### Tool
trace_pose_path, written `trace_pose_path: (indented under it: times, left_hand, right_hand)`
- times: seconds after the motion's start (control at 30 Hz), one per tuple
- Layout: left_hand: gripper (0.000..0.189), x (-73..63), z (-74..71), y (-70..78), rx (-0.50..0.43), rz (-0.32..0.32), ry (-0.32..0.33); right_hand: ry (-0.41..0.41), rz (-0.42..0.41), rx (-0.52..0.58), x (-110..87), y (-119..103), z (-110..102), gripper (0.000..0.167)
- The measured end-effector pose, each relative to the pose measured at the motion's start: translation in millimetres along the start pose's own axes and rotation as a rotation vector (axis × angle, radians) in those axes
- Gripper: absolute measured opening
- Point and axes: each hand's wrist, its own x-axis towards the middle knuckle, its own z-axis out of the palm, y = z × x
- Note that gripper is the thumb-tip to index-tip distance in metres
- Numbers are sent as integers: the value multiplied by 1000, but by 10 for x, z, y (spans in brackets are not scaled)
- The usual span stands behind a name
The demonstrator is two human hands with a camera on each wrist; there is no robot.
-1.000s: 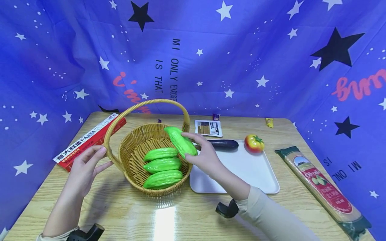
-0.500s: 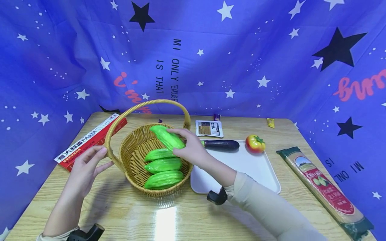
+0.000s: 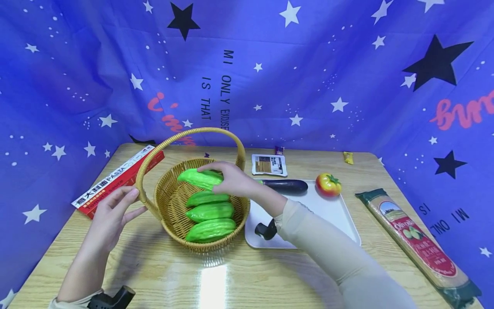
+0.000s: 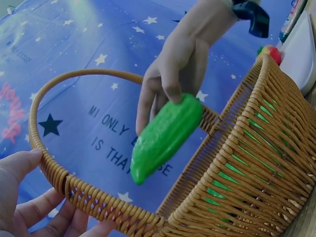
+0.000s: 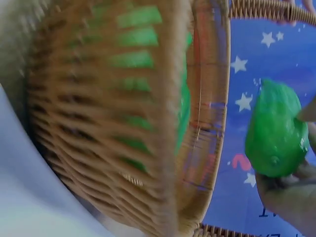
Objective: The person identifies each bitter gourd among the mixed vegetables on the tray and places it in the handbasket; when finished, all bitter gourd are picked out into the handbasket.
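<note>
A green bitter melon (image 3: 196, 177) is pinched between the thumb and fingers of my right hand (image 3: 234, 180), raised over the back of the wicker basket (image 3: 200, 246). Three more bitter melons (image 3: 210, 211) lie side by side inside the basket. My left hand (image 3: 111, 216) holds the left side of the basket's handle (image 3: 143, 169), thumb on one side and fingers on the other. From the left wrist, the held bitter melon (image 4: 168, 138) tilts down away from the right hand's fingers. The right wrist view shows the same melon (image 5: 276, 131) end-on beyond the basket's rim.
Right of the basket is a white tray (image 3: 328, 223) bearing an eggplant (image 3: 287, 186) and a red-yellow tomato (image 3: 328, 185). A pasta bag (image 3: 414, 240) lies far right, a red pasta box (image 3: 115, 182) at left. A flat packet (image 3: 269, 165) and small wrapped candies sit behind.
My right hand has carried the bitter melon leftward from the basket's right rim to above its back part, turning it flatter. The left hand stays on the handle.
</note>
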Motion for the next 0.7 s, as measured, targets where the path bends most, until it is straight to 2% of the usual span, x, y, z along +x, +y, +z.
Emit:
trace_pose_path:
  times: [0.13,0.23,0.33,0.5,0.7]
  left_hand:
    - [10,0,-4,-1,-6,-2,0]
    - [10,8,-5,2,-4,0,-4]
    - [10,17,0,6,-1,0,-6]
    - [10,18,1,5,-1,2,-10]
    - [10,14,-9,-2,-9,7,-6]
  right_hand:
    - [-105,21,-29,150,8,-59,67]
    - [-151,50,-41,255,3,-101,66]
    - [-168,78,-52,342,19,-119,66]
    - [-186,67,-63,462,106,-88,65]
    - [-198,114,-28,566,176,-58,64]
